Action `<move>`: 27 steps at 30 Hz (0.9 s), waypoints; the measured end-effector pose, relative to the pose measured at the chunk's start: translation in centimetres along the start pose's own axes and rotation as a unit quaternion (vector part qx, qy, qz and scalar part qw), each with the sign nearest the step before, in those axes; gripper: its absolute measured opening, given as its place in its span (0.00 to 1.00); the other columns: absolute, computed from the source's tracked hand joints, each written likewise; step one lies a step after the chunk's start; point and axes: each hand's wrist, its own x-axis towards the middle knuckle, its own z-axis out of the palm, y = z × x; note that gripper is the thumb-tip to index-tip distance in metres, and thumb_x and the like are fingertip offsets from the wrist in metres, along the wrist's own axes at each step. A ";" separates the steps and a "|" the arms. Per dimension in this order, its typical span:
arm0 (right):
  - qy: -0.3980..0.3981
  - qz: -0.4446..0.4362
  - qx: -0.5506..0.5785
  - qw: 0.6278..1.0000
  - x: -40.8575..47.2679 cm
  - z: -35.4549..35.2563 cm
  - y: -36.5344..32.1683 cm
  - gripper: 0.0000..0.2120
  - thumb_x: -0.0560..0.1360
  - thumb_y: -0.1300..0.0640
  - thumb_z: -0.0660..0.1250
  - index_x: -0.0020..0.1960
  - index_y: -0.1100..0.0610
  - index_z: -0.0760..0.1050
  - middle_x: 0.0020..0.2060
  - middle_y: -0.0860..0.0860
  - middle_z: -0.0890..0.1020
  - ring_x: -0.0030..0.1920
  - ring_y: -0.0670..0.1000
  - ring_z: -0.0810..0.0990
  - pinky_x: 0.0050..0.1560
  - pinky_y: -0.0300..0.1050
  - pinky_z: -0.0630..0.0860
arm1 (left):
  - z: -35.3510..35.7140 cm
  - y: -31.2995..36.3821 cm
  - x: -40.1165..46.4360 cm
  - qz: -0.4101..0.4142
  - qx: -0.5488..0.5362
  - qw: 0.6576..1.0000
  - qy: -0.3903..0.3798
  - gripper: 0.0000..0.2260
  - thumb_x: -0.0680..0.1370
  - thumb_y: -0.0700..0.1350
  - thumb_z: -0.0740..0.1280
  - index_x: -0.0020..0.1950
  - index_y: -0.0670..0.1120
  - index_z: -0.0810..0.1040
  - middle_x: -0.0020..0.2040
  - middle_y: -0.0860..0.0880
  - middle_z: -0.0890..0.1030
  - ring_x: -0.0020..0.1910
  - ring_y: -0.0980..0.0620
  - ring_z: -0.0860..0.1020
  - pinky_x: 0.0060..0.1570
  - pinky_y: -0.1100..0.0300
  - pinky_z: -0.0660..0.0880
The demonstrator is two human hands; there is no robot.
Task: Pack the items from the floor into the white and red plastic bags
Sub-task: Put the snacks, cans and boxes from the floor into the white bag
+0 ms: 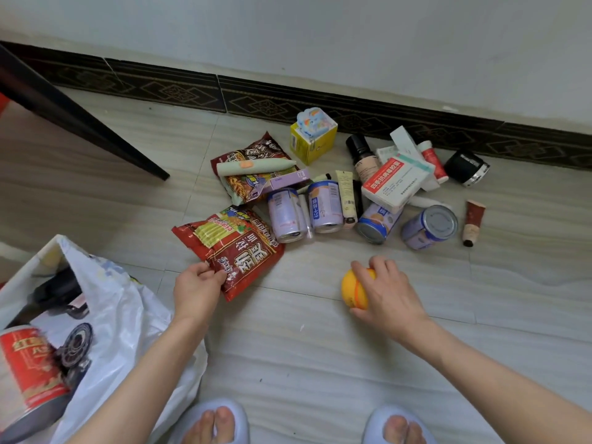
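Between the left hand's [197, 288] pinching fingers sits the near corner of a flat red crinkly noodle packet [238, 251], its long axis running up and away from that grip. Leftward, close by, gapes the white plastic bag [121, 315]; rightward, the right hand [389, 291] cups a round orange-yellow ball [352, 288] on the floor.

Red noodle packet [238, 251]; orange ball [354, 288]; white bag [128, 318]; yellow box [312, 142].
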 end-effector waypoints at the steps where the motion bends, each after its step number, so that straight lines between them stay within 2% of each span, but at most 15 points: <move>1: 0.013 -0.001 0.004 1.000 -0.1 0.0 -0.5 0.35 0.69 0.43 0.67 0.70 0.51 0.57 0.61 0.54 0.66 0.59 0.58 0.65 0.54 0.51 0.68 | -0.3 0.2 -0.3 0.017 0.016 1.000 0.010 0.11 0.75 0.37 0.66 0.57 0.39 0.74 0.45 0.45 0.80 0.48 0.44 0.79 0.56 0.50 0.74; 3: 0.032 -0.014 0.009 0.999 -0.2 0.1 -1.4 0.33 0.69 0.46 0.66 0.70 0.52 0.58 0.63 0.54 0.67 0.59 0.58 0.65 0.54 0.51 0.67 | -0.9 0.7 -0.9 0.046 0.032 0.998 0.026 0.10 0.75 0.37 0.67 0.55 0.41 0.74 0.40 0.48 0.78 0.43 0.47 0.78 0.49 0.55 0.74; 6: 0.023 -0.045 0.004 0.999 -0.3 0.6 -2.2 0.31 0.70 0.49 0.66 0.69 0.53 0.60 0.64 0.56 0.66 0.60 0.59 0.65 0.56 0.52 0.67 | -1.9 1.2 -1.6 0.077 0.055 0.994 0.046 0.06 0.74 0.38 0.68 0.49 0.45 0.75 0.35 0.53 0.77 0.36 0.57 0.76 0.37 0.65 0.70; 10: -0.004 -0.060 0.001 0.998 -0.5 1.4 -2.6 0.32 0.71 0.48 0.65 0.71 0.52 0.56 0.66 0.55 0.63 0.63 0.58 0.62 0.60 0.50 0.65 | -3.0 1.9 -2.2 0.109 0.103 0.987 0.066 0.05 0.73 0.40 0.69 0.48 0.45 0.79 0.37 0.50 0.79 0.38 0.53 0.77 0.43 0.60 0.72; 14: -0.032 -0.053 0.032 0.998 -1.3 2.1 -2.6 0.34 0.72 0.50 0.64 0.73 0.51 0.52 0.69 0.54 0.60 0.65 0.57 0.61 0.63 0.48 0.67 | -2.6 2.7 -3.2 0.179 0.146 0.971 0.059 0.03 0.74 0.39 0.68 0.44 0.46 0.79 0.38 0.50 0.79 0.35 0.59 0.76 0.42 0.62 0.71; 18: -0.034 -0.045 0.059 0.997 -1.9 1.3 -3.6 0.33 0.72 0.50 0.63 0.72 0.52 0.52 0.68 0.54 0.62 0.64 0.57 0.63 0.63 0.45 0.66 | -3.6 4.3 -4.2 0.228 0.183 0.954 0.066 0.05 0.75 0.41 0.66 0.47 0.44 0.81 0.40 0.51 0.79 0.41 0.52 0.77 0.44 0.60 0.71; 21: 0.000 -0.054 0.103 0.993 -2.4 -0.8 -5.5 0.34 0.70 0.49 0.65 0.71 0.54 0.55 0.66 0.53 0.65 0.62 0.56 0.64 0.62 0.45 0.65 | -6.1 5.3 -6.0 0.294 0.201 0.933 0.057 0.04 0.75 0.43 0.66 0.45 0.48 0.80 0.38 0.56 0.78 0.38 0.59 0.76 0.41 0.63 0.68; 24: 0.040 -0.093 0.146 0.984 -3.2 -4.1 -8.2 0.34 0.69 0.48 0.67 0.70 0.54 0.58 0.64 0.53 0.68 0.62 0.55 0.65 0.61 0.44 0.63 | -9.9 5.5 -8.8 0.323 0.167 0.930 0.052 0.04 0.75 0.44 0.66 0.42 0.52 0.77 0.37 0.62 0.78 0.40 0.69 0.76 0.37 0.74 0.69; 27: 0.064 -0.137 0.174 0.973 -4.5 -8.2 -11.5 0.36 0.67 0.46 0.69 0.70 0.52 0.58 0.64 0.53 0.68 0.63 0.54 0.64 0.62 0.45 0.64 | -14.1 5.4 -11.1 0.332 0.145 0.928 0.083 0.03 0.76 0.45 0.64 0.43 0.52 0.76 0.39 0.60 0.78 0.41 0.66 0.76 0.37 0.73 0.70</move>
